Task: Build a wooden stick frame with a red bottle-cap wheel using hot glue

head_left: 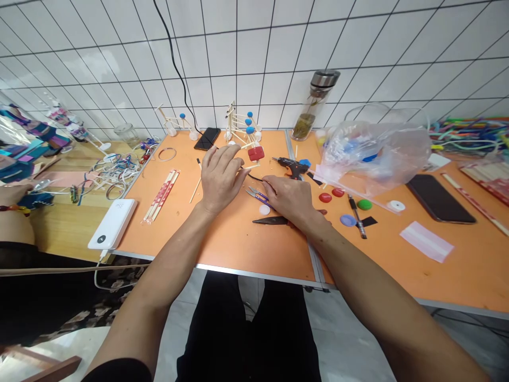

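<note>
A tall clear glass bottle with a silver metal lid (306, 119) stands near the wall, wet brownish-green leaves in its lower part. A crumpled clear plastic bag (377, 151) holds blue pieces and other contents too blurred to name. On the wooden table (71, 223) at left sits a clear glass jar (127, 135).

Of loose round caps on the orange table (238, 244), there are two glossy red ones (325, 198), one green (364, 204), one lavender-blue (348, 220) and one white with a dark centre (396, 206). Two black smartphones lie there, one at the back (207, 138) and one at the right (441, 199). Two pale stick structures stand by the wall: the left one (164, 115) bears one blue ball-like piece, the middle one (230, 114) at least three.

The right hand (288, 196) has thumb and forefinger pinched on a thin black cord (256, 179), above purple-handled snips (258, 196), and hides part of a dark pointed metal tool (270, 220). The left hand (222, 172) is bent, its thumb beside a pale thin stick (251, 167); whether it grips this, I cannot tell. A red rounded block (256, 154) is just beyond its fingers. A black glue gun (293, 167) lies beyond the right hand. At far left, another person's forearm (16, 225) reaches over the wooden table.
</note>
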Available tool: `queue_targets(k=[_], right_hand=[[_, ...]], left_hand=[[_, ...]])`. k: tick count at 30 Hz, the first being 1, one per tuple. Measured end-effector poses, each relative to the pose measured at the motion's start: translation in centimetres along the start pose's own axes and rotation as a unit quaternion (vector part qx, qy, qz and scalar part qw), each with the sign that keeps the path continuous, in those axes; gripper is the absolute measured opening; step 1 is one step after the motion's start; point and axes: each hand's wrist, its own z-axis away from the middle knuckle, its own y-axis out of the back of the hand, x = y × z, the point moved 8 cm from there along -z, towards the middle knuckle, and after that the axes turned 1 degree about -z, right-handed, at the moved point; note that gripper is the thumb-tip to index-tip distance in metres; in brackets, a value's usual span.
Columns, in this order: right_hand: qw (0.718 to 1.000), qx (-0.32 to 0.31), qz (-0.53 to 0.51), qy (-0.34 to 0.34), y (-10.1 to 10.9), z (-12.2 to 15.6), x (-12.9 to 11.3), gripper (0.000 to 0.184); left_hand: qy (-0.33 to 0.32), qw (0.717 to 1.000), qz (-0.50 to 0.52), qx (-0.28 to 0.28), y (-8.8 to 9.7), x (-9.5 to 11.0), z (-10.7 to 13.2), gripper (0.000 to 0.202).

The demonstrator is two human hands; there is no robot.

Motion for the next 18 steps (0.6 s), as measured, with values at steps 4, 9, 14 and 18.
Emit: queue_targets(k=[4,9,14,18], right_hand=[[1.000,-0.018,0.006,-0.003,-0.05,0.01,-0.06,0.044],[1.000,-0.018,0.005,-0.004,-0.06,0.07,-0.02,0.044],[1.000,-0.007,-0.002,0.005,-0.13,0.09,-0.11,0.044],[1.000,-0.014,-0.005,0.003,-0.23,0.07,-0.12,0.044]], left_hand=[[-0.011,1.000,-0.010,0.011,0.23,0.25,-0.02,0.028],[-0.018,0.999,-0.027,0.012,0.18,0.48,-0.03,0.029],[-0.036,0.999,-0.025,0.032,0.36,0.84,0.03,0.027],[-0.041,0.998,-0.021,0.038,0.40,0.93,0.08,0.027]])
